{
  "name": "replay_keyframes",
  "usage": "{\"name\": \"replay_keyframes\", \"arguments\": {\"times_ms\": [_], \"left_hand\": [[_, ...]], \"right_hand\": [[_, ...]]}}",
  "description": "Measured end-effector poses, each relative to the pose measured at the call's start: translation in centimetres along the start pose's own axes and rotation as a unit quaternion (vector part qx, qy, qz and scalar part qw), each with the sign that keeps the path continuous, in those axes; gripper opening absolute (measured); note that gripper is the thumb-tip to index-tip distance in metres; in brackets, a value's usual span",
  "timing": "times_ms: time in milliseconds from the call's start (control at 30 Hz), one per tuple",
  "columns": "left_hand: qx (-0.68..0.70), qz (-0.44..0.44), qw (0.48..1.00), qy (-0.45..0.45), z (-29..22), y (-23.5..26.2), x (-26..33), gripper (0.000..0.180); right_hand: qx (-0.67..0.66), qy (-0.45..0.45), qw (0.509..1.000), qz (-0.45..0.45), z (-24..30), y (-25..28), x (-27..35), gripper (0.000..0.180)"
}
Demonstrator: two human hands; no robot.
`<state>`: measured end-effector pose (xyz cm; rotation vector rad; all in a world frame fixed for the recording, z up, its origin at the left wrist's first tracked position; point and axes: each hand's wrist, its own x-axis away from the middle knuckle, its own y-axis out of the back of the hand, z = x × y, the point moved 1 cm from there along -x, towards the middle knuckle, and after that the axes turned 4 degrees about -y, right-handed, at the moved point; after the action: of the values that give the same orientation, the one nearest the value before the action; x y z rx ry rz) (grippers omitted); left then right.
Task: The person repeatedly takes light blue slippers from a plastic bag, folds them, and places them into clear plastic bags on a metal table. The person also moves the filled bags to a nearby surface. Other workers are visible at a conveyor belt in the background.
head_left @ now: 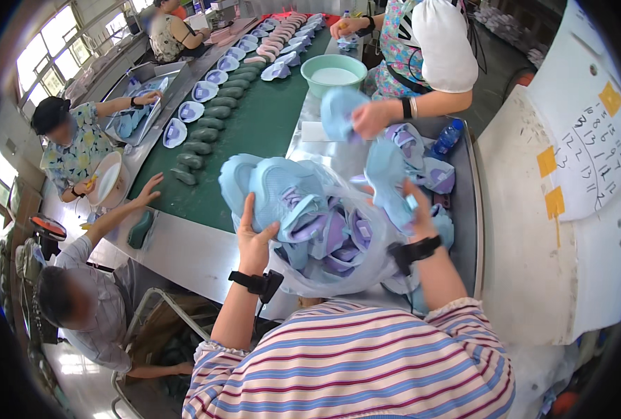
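Note:
My left hand is closed on a light-blue shoe upper with purple lining, its fingers along the left side and the thumb in front. Another light-blue upper stands just behind it. My right hand grips a second light-blue shoe upper, somewhat blurred, at the right. Between the hands, a clear plastic bag lies open around several blue and purple uppers. Black bands circle both my wrists.
A green belt carries rows of dark green shoe lasts and uppers. Across from me, a co-worker's hand holds a blurred upper by a green basin. A metal tray at right holds uppers and a blue bottle. Other people work at left.

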<state>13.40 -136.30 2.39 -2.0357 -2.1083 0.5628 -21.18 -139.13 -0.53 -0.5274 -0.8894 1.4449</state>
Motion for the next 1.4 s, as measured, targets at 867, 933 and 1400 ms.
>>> {"name": "replay_keyframes", "arguments": {"times_ms": [867,933,1400], "left_hand": [[0.066,-0.028,0.996,-0.046,-3.5,0.1,-2.9,0.027],[0.065,-0.012,0.997,-0.034,-4.0,1.2,-3.0,0.025],[0.113,-0.065,0.988,-0.082,-2.7,0.8,-3.6,0.042]], "right_hand": [[-0.124,-0.062,0.941,0.309,-3.3,-10.4,2.5,0.050],[0.024,-0.056,0.948,0.311,-1.0,-8.2,1.8,0.053],[0.563,0.516,0.612,0.205,-8.0,-9.9,7.1,0.027]]}}
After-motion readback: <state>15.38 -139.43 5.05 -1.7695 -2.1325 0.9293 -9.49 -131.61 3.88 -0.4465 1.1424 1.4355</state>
